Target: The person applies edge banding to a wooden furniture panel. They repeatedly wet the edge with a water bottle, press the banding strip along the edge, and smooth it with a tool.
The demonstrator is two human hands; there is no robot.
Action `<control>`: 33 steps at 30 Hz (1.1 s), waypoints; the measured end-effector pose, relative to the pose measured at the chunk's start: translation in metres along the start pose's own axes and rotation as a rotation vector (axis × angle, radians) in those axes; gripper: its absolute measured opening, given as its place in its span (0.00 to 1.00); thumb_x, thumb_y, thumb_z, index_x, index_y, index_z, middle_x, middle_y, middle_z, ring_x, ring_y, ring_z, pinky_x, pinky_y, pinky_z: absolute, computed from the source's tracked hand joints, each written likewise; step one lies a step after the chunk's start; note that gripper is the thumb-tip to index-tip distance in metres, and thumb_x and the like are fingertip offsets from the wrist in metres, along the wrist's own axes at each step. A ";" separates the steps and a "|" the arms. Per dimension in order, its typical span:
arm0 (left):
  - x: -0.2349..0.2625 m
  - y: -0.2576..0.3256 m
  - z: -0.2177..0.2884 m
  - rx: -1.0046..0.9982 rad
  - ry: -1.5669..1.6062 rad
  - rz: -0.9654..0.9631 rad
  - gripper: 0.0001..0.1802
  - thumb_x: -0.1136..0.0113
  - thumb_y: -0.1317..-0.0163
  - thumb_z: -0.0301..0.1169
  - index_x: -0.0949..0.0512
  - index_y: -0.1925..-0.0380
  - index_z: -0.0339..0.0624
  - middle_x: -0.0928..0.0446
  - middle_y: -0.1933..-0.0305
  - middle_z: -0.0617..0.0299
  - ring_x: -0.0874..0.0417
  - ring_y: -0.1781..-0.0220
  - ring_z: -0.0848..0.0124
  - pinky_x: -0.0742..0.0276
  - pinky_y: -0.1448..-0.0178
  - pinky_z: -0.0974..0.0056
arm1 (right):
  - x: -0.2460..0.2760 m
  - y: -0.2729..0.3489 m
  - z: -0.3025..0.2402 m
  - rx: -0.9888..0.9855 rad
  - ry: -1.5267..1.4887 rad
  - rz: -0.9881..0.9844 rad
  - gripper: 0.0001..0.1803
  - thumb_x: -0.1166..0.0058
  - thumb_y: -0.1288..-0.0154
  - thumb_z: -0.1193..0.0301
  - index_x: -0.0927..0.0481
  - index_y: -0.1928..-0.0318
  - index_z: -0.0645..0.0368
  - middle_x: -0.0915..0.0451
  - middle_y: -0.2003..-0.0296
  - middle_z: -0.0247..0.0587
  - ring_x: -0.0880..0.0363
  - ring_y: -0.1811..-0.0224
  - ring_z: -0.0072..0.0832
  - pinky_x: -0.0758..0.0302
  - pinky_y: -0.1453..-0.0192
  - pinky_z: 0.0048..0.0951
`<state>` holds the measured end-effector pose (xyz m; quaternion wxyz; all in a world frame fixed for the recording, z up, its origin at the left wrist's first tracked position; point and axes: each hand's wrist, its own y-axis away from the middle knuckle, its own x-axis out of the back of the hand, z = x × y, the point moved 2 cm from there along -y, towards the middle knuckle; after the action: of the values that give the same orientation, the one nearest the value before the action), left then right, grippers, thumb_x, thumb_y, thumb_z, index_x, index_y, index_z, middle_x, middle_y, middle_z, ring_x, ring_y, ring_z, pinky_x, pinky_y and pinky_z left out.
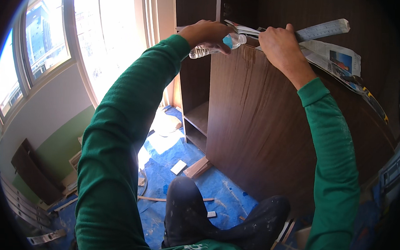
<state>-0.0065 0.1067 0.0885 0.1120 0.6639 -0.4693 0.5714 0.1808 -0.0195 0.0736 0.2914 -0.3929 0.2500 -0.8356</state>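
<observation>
My left hand (209, 35) is wrapped round a clear plastic bottle (235, 41), tipped nearly level beside the top edge of a dark brown wooden panel (235, 110). Wet-looking dark streaks run down that panel below the bottle. My right hand (280, 45) is closed at the panel's top edge, to the right of the bottle; whatever its fingers grip is hidden. A flat grey strip with printed marks (323, 30) sticks out to the right behind that hand. Below the strip lies a newspaper sheet (335, 56), with a yellow-and-black utility knife (374, 101) at its right end.
Dark cabinet shelves (197, 116) stand behind the panel, near a bright window (111, 39). Blue sheeting (165, 157) covers the floor, with wood offcuts (196, 168) and a white tile-like piece (178, 167) on it. A ladder (25, 204) lies at the left.
</observation>
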 end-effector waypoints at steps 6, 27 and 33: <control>0.011 -0.002 0.014 0.009 -0.082 -0.015 0.48 0.18 0.40 0.55 0.25 0.21 0.59 0.11 0.33 0.56 0.09 0.34 0.53 0.16 0.29 0.45 | -0.001 -0.002 -0.001 0.005 0.023 0.016 0.07 0.36 0.28 0.74 0.07 0.62 0.49 0.07 0.66 0.36 0.04 0.58 0.38 0.23 0.43 0.47; -0.012 -0.002 -0.027 0.059 -0.060 0.049 0.50 0.14 0.45 0.51 0.23 0.21 0.60 0.10 0.35 0.55 0.09 0.34 0.52 0.15 0.30 0.45 | 0.005 -0.003 -0.002 -0.002 0.016 -0.065 0.08 0.39 0.26 0.75 0.07 0.58 0.53 0.06 0.62 0.40 0.04 0.55 0.40 0.21 0.40 0.50; -0.009 -0.002 -0.019 0.075 -0.055 0.017 0.50 0.14 0.44 0.51 0.23 0.21 0.60 0.10 0.36 0.54 0.08 0.35 0.52 0.15 0.30 0.46 | 0.001 -0.001 -0.001 0.005 0.030 -0.035 0.07 0.37 0.27 0.75 0.07 0.59 0.52 0.06 0.64 0.39 0.04 0.57 0.38 0.21 0.42 0.48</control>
<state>-0.0163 0.1252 0.0872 0.0690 0.6791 -0.4560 0.5710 0.1792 -0.0196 0.0743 0.2737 -0.3841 0.2454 -0.8470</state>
